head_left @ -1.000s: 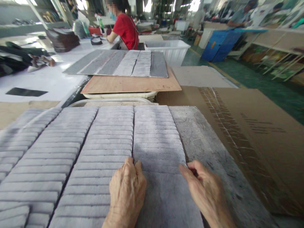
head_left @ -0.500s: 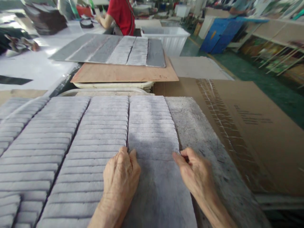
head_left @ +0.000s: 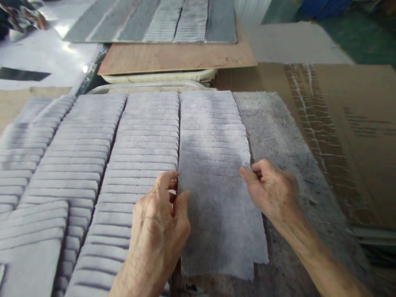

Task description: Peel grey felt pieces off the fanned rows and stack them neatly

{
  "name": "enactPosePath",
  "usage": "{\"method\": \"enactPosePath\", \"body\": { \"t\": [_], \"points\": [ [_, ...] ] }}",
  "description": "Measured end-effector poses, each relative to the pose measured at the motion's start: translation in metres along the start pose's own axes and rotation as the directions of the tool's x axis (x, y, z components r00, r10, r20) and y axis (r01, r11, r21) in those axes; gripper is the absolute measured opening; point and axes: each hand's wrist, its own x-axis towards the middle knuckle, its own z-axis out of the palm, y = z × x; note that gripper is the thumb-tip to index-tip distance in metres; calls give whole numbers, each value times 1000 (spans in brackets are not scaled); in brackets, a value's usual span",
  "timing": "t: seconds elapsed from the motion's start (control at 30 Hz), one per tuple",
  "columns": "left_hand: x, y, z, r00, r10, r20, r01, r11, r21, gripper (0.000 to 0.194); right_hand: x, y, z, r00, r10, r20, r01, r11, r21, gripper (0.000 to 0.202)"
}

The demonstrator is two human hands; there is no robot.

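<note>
A long grey fabric piece [head_left: 222, 222] lies uppermost on the right-hand row of overlapping pieces, with a notch in its near right corner. My right hand [head_left: 274, 187] pinches its right edge between thumb and forefinger. At the left edge, my left hand [head_left: 157, 222] is open, its thumb and forefinger apart beside the fabric. Further left run several rows of overlapping grey fabric pieces [head_left: 145, 136], their edges stepped like shingles. A loose stack of similar pieces [head_left: 34, 251] rests over the rows at lower left.
Beneath the rows is a worn grey board [head_left: 262, 119]. Cardboard [head_left: 355, 165] with tape spreads out on the right. Beyond the rows, a brown board [head_left: 179, 60] carries a grey panel [head_left: 123, 20] with more strips. A white table [head_left: 24, 53] stands at far left.
The view has tilted down, so more of the near fabric end shows. My left thumb and forefinger have spread apart at the left edge. My right hand keeps its pinch on the right edge.
</note>
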Motion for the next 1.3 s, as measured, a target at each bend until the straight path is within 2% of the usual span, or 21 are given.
{"method": "enactPosePath", "body": {
  "t": [0.1,0.2,0.37,0.57,0.7,0.83,1.0,1.13,1.17,1.3],
  "points": [
    [-19,-4,6,996,-72,-60,74,997,28,29,2,2,-1,999,19,39,-21,998,55,26],
    [-36,-9,15,991,-128,-44,131,987,92,29,4,2,-3,995,60,79,-67,994,84,26],
    [-53,-10,23,992,-1,-129,37,960,276,24,6,-2,-9,986,99,134,-110,991,79,25],
    [-58,-12,27,964,148,-220,-33,890,455,32,7,-6,-12,984,109,145,-120,990,71,24],
    [-65,-17,35,916,347,-199,-238,872,428,37,7,-6,-11,984,104,147,-114,992,61,23],
    [-70,-10,51,886,433,-165,-368,873,319,43,10,-5,-9,980,114,163,-121,992,34,22],
    [-63,0,65,901,426,-79,-382,867,320,56,12,-7,-11,980,102,168,-104,995,6,23],
    [-59,0,72,865,502,-16,-465,812,352,71,13,-10,-13,977,120,176,-115,993,-41,21],
    [-60,0,75,863,504,-25,-462,810,362,73,13,-10,-13,976,121,179,-113,992,-54,21],
    [-63,2,88,907,407,-108,-344,864,367,68,10,-2,-7,984,76,163,-66,996,-65,24]
  ]
}}
